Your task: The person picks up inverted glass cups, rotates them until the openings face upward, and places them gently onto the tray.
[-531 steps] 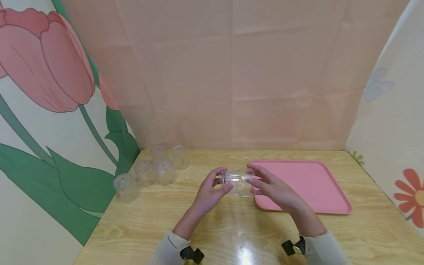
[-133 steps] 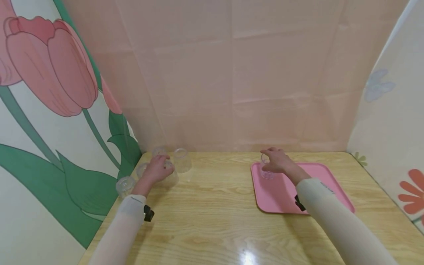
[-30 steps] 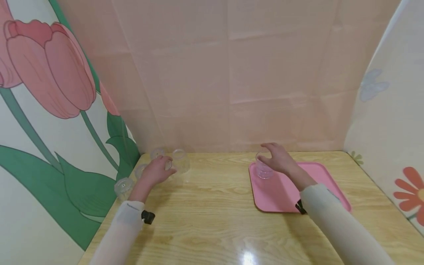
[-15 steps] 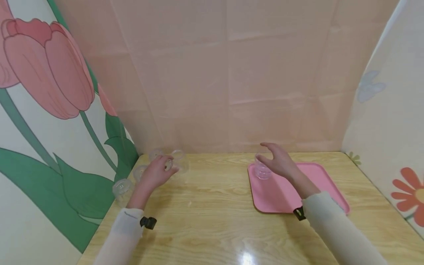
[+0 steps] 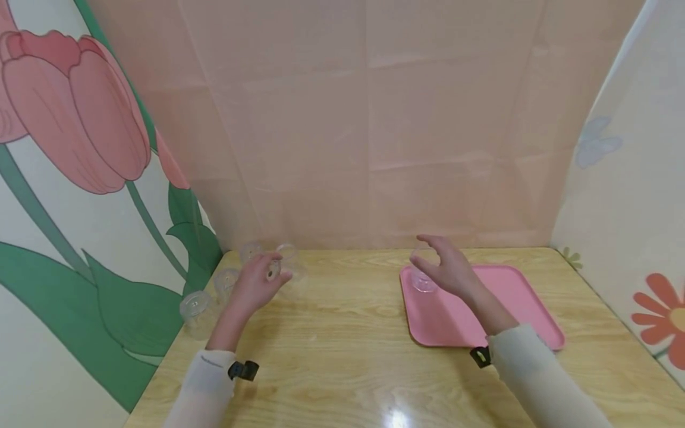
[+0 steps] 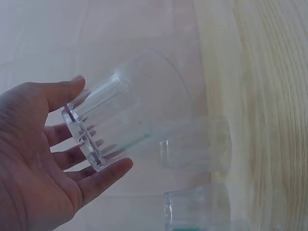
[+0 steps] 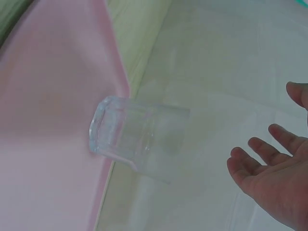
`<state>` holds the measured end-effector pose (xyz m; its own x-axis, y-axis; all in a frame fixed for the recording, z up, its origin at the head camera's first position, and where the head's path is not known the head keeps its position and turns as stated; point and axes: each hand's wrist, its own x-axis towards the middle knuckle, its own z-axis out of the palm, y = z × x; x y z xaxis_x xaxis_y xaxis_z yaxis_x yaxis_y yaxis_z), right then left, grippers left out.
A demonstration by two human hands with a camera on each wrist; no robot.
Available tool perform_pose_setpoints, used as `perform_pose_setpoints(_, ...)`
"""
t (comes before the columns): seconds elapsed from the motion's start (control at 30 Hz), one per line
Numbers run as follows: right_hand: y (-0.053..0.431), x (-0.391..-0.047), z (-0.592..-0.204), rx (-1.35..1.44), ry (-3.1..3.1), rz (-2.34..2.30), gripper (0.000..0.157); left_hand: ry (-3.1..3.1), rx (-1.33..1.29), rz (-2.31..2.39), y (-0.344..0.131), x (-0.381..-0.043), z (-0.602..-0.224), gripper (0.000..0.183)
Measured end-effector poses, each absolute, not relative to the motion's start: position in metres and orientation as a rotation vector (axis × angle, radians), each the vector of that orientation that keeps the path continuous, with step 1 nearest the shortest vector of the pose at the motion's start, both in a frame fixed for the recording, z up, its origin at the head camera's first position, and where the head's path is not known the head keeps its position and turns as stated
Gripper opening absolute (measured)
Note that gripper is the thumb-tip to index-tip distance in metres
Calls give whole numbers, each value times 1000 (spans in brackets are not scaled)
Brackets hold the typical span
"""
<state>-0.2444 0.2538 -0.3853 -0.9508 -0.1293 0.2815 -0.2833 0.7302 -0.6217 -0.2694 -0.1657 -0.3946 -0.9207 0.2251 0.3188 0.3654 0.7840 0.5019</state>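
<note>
Gripping a clear cup by its base, our left hand holds it tilted near other cups.
From the head, our right hand overlaps the tray cup on the pink tray; the right wrist view shows it relaxed, holding nothing.

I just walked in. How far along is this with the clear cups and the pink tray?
Early on, it seems. Done: one clear tumbler stands upright on the pink tray; the right hand near it holds nothing. In hand: the left hand grips another tumbler by its base. To go: four upside-down tumblers on the left side of the wood-grain table, presumably bound for the tray too.
</note>
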Motion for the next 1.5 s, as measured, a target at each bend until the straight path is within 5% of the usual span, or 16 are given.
perform_pose_setpoints(1.5, 210, -212, -398, 389, -2633, 1362, 62, -2594, -439, -1399, -122, -241, -406, 57)
